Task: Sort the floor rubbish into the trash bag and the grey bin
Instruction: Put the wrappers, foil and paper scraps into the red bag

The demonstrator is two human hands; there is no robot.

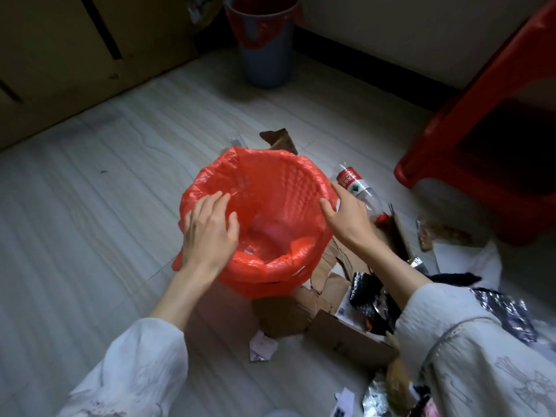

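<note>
A red trash bag (270,188) lines a mesh basket on the floor in the middle of the view. My left hand (210,233) rests on the bag's near-left rim with fingers spread and relaxed. My right hand (346,218) touches the right rim, fingers straight along the edge. The grey bin (264,46), with a red liner folded over its top, stands at the far wall. Rubbish lies to the right: a plastic bottle (356,188) with a red label, torn cardboard (334,302), foil wrappers (370,293) and paper scraps (261,346).
A red plastic stool (487,121) stands at the right, close to the rubbish. Wooden cabinet doors (75,55) run along the far left. Pale tiled floor (90,221) stretches to the left of the basket.
</note>
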